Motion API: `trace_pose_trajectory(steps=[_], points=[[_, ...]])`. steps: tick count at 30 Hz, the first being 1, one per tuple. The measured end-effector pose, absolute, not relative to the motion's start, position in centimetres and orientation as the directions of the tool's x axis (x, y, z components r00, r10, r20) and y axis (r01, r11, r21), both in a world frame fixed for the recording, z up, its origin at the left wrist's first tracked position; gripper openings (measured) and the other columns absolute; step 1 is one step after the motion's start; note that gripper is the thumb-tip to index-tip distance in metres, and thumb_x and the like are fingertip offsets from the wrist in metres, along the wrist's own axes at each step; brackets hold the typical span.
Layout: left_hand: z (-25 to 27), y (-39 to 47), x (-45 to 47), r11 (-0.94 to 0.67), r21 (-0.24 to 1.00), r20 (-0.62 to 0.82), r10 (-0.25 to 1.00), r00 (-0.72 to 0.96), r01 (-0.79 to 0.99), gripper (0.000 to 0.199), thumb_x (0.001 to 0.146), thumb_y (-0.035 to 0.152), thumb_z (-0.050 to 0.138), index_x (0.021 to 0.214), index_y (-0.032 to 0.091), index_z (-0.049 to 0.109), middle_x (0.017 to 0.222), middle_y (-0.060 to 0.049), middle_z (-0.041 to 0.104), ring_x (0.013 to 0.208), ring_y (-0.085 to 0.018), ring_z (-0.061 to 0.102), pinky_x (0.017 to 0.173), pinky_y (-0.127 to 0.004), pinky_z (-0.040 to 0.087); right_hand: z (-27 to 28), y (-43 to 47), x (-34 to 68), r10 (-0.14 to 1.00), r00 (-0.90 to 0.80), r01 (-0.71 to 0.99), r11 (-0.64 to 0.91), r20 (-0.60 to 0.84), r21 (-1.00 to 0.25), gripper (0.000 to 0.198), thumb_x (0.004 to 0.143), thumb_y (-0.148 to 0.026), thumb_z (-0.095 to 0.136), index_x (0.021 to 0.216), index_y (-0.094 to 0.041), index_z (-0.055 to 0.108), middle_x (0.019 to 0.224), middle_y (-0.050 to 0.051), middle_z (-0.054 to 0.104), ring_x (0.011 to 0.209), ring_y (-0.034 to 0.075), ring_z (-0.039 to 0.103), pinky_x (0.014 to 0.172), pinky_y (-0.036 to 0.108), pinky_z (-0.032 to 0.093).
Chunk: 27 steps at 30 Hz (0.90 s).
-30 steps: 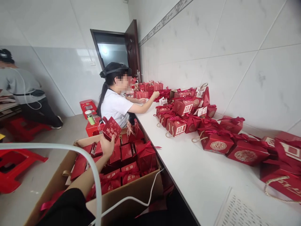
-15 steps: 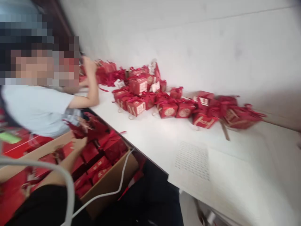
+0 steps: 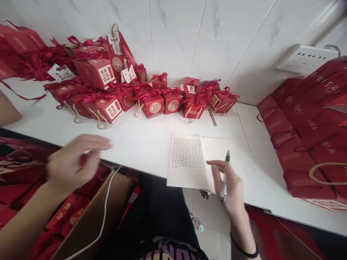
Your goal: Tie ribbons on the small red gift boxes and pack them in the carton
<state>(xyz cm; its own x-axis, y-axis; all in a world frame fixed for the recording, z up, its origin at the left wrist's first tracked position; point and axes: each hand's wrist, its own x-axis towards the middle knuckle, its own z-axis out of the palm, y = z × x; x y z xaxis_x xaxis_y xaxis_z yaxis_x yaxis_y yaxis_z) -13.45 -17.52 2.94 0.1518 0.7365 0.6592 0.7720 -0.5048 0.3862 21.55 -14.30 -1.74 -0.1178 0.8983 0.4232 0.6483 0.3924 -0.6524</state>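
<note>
“囍” on white label [image 3: 114, 109] of red box [image 3: 102, 107], notebook [image 3: 187, 177] handwriting illegible

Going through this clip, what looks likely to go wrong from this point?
The notebook's near-left corner appears to poke past the table's front edge, so a brush might knock it askew. The white cable runs down by the carton, near the left hand, and might snag. The right hand holds a pen over the pages and might leave a stray mark.
</note>
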Motion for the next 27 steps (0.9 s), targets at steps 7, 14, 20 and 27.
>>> trace_pose_trajectory(steps=[7, 14, 20, 27], points=[[0.0, -2.6, 0.1, -0.565, 0.684, 0.333, 0.805, 0.491, 0.462, 0.02, 0.082, 0.014, 0.042, 0.084, 0.016, 0.062, 0.075, 0.0, 0.066, 0.067, -0.01, 0.06, 0.064, -0.023, 0.046, -6.6, -15.2, 19.5, 0.88, -0.173, 0.665, 0.436, 0.443, -0.606, 0.013, 0.094, -0.023, 0.045, 0.098, -0.019, 0.057, 0.093, 0.009, 0.066, 0.08, 0.019, 0.067, 0.069, 0.032, 0.055], [-5.0, 1.3, 3.9, -0.346, 0.841, 0.15, 0.887, 0.437, 0.415, 0.024, 0.084, 0.02, 0.04, 0.087, 0.017, 0.063, 0.052, 0.005, 0.045, 0.048, -0.01, 0.041, 0.053, -0.024, 0.034, -6.2, -14.4, 20.1, 0.939, -0.131, 0.634, 0.326, 0.319, -0.701, 0.021, 0.096, -0.034, 0.041, 0.102, -0.019, 0.055, 0.094, 0.008, 0.067, 0.088, 0.02, 0.067, 0.074, 0.033, 0.056], [-5.2, 1.1, 3.2, -0.337, 0.866, 0.15, 0.88, 0.451, 0.369, 0.022, 0.084, 0.021, 0.04, 0.086, 0.017, 0.062, 0.051, 0.007, 0.041, 0.046, -0.009, 0.037, 0.05, -0.023, 0.03, -4.8, -14.0, 17.1, 0.952, 0.065, 0.311, 0.264, 0.298, -0.913, 0.068, 0.087, -0.072, 0.021, 0.113, -0.019, 0.055, 0.093, 0.009, 0.066, 0.084, 0.022, 0.065, 0.076, 0.041, 0.054], [-5.2, 1.3, 3.5, -0.357, 0.859, 0.169, 0.875, 0.453, 0.368, 0.022, 0.083, 0.019, 0.042, 0.084, 0.016, 0.063, 0.052, 0.006, 0.044, 0.047, -0.009, 0.038, 0.05, -0.023, 0.03, -4.5, -12.4, 14.3, 0.983, 0.177, 0.255, -0.002, 0.045, -0.967, 0.023, 0.078, -0.037, 0.068, 0.076, -0.018, 0.054, 0.063, -0.001, 0.059, 0.056, 0.012, 0.055, 0.052, 0.023, 0.046]])
